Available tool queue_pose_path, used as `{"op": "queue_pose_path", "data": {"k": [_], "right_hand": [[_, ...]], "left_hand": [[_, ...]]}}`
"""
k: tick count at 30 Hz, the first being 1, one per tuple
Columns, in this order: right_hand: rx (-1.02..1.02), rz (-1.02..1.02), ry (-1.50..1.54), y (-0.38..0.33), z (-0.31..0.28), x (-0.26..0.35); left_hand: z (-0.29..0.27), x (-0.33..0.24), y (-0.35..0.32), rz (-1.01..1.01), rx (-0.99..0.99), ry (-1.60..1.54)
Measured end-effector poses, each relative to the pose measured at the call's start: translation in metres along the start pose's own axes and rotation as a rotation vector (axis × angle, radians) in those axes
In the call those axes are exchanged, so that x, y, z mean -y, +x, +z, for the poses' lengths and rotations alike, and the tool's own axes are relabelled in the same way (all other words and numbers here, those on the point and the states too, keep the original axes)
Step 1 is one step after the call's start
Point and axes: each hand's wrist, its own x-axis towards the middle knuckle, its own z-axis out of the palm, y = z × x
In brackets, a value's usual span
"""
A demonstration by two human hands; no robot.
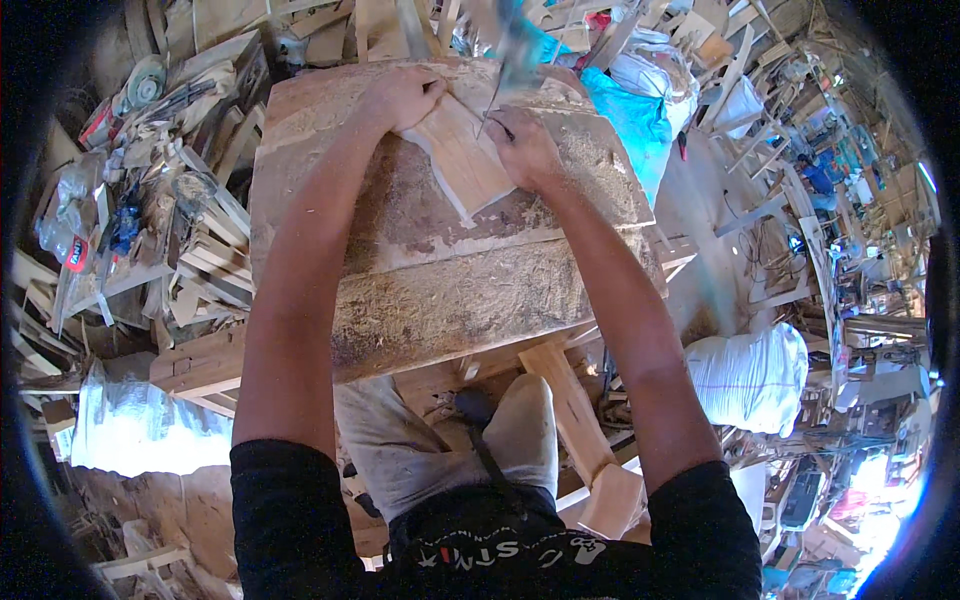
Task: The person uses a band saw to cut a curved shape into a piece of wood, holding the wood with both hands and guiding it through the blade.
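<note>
A pale flat wooden board (pixel 464 165) with a curved left edge lies on a worn wooden worktable (pixel 450 290) dusted with sawdust. My left hand (pixel 400 100) is closed on its far left edge, fingers curled. At its right edge, my right hand (pixel 526 150) also grips the board, with bent fingers. Close to the right fingertips stands a thin dark strip (pixel 489 108) that looks like a saw blade. Above it, a blurred greenish shape (pixel 516 50) hides what the strip joins.
Scrap wood (pixel 215 260) is heaped left of the table. A blue plastic sack (pixel 632 125) stands past the far right corner, and a white woven sack (pixel 750 378) sits at the right. Below the table's near edge, a wooden beam (pixel 568 400) slants beside my legs.
</note>
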Motion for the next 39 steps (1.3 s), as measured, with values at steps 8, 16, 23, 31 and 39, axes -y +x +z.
{"op": "queue_pose_path", "data": {"k": [8, 16, 23, 31, 39], "right_hand": [[0.048, 0.061, 0.043, 0.001, -0.003, 0.003], [0.021, 0.05, 0.007, -0.001, 0.004, -0.004], [-0.019, 0.059, 0.02, 0.001, 0.007, 0.006], [0.056, 0.1, 0.067, 0.007, 0.013, -0.003], [0.042, 0.155, 0.041, 0.005, 0.007, 0.008]], "left_hand": [[-0.012, -0.011, 0.0, 0.002, 0.053, 0.119], [-0.008, -0.005, 0.006, 0.07, 0.029, 0.067], [0.02, 0.029, 0.018, 0.201, -0.105, -0.028], [0.028, 0.036, 0.028, 0.157, -0.037, 0.018], [0.0, 0.015, 0.026, 0.087, 0.144, 0.025]]}}
